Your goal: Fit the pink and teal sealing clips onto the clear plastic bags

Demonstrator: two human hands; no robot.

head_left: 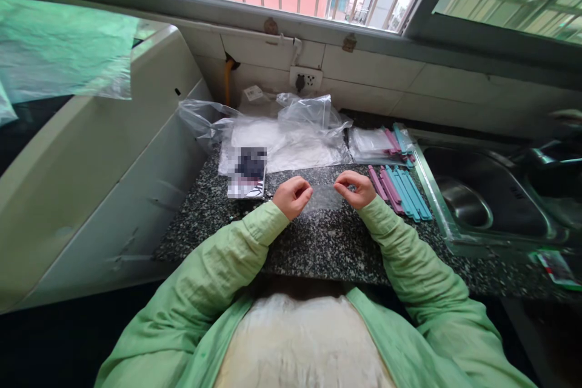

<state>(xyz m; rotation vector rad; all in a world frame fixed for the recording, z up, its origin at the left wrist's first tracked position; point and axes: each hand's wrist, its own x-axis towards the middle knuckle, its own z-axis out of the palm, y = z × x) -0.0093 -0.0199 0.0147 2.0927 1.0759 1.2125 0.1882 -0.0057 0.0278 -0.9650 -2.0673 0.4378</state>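
Head view, small clear bag [324, 197] stretched between both hands' pinching fingers [305, 193]

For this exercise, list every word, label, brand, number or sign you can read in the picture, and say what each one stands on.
None can be read.
Small tag by the wall: print too small.
Card on the counter: blurred out.
Packet beside the sink: print too small.
Clear bag held between both hands: no print visible.
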